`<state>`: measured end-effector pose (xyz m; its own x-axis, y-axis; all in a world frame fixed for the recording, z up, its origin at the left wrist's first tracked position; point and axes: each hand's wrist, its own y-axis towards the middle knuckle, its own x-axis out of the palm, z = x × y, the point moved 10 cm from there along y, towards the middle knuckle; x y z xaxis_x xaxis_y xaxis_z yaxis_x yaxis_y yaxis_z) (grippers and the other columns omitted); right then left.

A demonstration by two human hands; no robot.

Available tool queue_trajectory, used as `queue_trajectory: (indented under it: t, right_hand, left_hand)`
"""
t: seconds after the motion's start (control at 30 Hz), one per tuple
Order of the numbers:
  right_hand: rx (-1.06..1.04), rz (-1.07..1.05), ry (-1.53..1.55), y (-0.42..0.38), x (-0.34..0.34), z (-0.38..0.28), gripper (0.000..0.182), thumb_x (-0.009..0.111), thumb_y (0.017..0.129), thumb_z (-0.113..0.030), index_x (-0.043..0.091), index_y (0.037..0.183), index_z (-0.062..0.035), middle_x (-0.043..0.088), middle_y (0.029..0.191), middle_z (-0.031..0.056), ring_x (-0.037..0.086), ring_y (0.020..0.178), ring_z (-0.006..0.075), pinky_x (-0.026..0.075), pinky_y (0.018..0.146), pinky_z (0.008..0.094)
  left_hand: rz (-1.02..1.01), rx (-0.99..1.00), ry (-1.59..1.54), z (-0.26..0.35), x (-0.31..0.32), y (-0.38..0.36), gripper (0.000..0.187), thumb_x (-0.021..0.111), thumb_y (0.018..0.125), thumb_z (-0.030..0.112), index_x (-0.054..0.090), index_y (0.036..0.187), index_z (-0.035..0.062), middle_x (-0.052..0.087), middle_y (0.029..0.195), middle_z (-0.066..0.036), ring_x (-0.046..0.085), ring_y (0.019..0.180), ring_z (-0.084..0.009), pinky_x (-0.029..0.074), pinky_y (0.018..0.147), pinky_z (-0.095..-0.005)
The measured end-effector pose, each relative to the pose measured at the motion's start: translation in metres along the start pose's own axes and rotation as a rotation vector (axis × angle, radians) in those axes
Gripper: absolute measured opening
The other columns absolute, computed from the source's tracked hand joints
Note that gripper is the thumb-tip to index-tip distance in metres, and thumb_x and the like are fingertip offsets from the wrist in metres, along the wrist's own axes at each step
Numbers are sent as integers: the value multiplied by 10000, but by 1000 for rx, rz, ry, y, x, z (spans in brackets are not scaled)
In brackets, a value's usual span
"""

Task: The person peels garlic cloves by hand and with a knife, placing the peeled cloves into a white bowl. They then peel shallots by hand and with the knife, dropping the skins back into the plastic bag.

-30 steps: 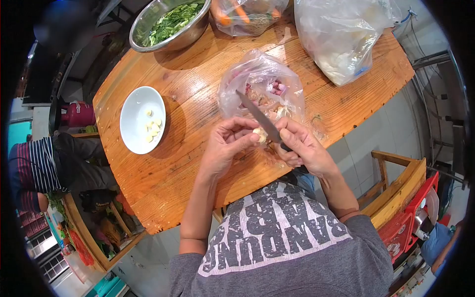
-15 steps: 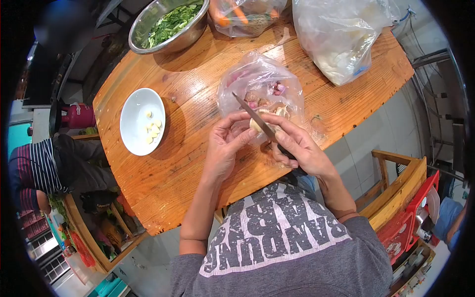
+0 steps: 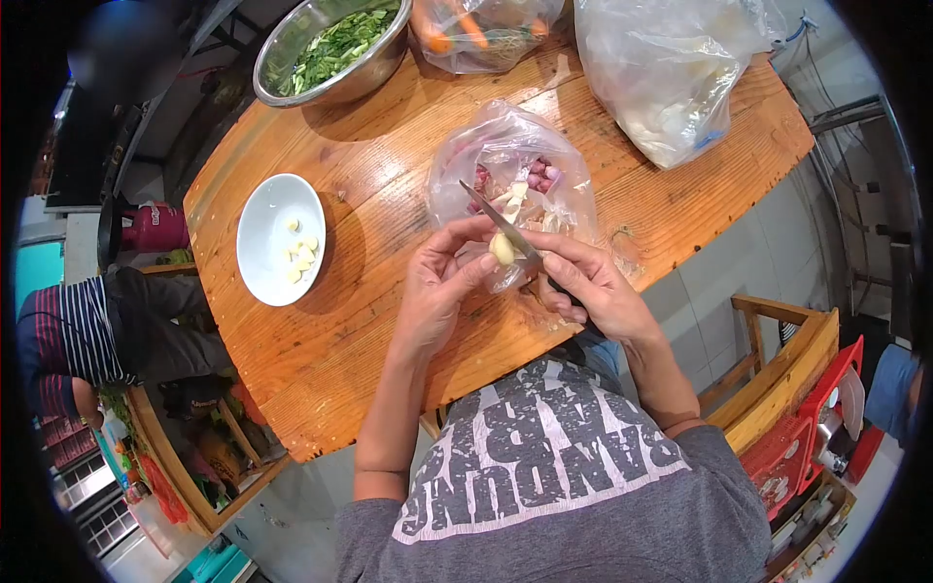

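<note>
Between the thumb and fingers of my left hand (image 3: 442, 267) is a pale garlic clove (image 3: 501, 249). My right hand (image 3: 593, 287) is closed round the dark handle of a knife (image 3: 497, 218), whose blade points up and left and lies against the clove. Just beyond my hands, a clear plastic bag (image 3: 457, 155) lies spread open on the table, holding small red shallots (image 3: 542, 175) and papery garlic skins (image 3: 511, 199). To the left stands a white oval bowl (image 3: 255, 238) with several peeled garlic cloves (image 3: 302, 255) in it.
A steel bowl of chopped greens (image 3: 342, 47) stands at the wooden table's (image 3: 369, 194) far left. Beside it are a bag of carrots (image 3: 476, 34) and a large plastic bag (image 3: 671, 87). A person in a striped shirt (image 3: 87, 325) is beyond the left edge.
Garlic skins have dropped from my hands onto the bag, and the clove now shows barer in my left fingers. The knife has shifted only slightly.
</note>
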<state>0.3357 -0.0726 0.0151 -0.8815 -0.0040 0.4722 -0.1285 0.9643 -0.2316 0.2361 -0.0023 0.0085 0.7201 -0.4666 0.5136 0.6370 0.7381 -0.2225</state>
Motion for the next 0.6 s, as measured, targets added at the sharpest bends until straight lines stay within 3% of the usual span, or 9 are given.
queue_trajectory:
  t: [0.1,0.3,0.6]
  right_hand:
    - [-42,39,-38,0,0,-5,386,439,983,-212,444,1348,-86,402,618,-55,348,525,33,310,481,179]
    - [-77,55,-126,-4,7,-9,374,449,977,-177,461,1335,-67,432,652,-42,396,571,41,369,530,197]
    - [-93,150,-195,-3,-2,-13,374,442,979,-185,461,1342,-95,451,658,-33,409,564,38,363,522,194]
  left_hand:
    - [43,-35,18,-3,-2,0,317,660,809,3,537,1101,-2,589,1066,-67,566,1009,-131,466,874,-272]
    - [42,181,193,14,13,-4,296,628,805,-64,494,1064,-13,576,1001,-85,604,960,-150,532,798,-243]
    - [68,149,301,17,3,-2,255,505,860,-75,508,1114,-53,547,1179,-145,621,975,-188,539,824,-272]
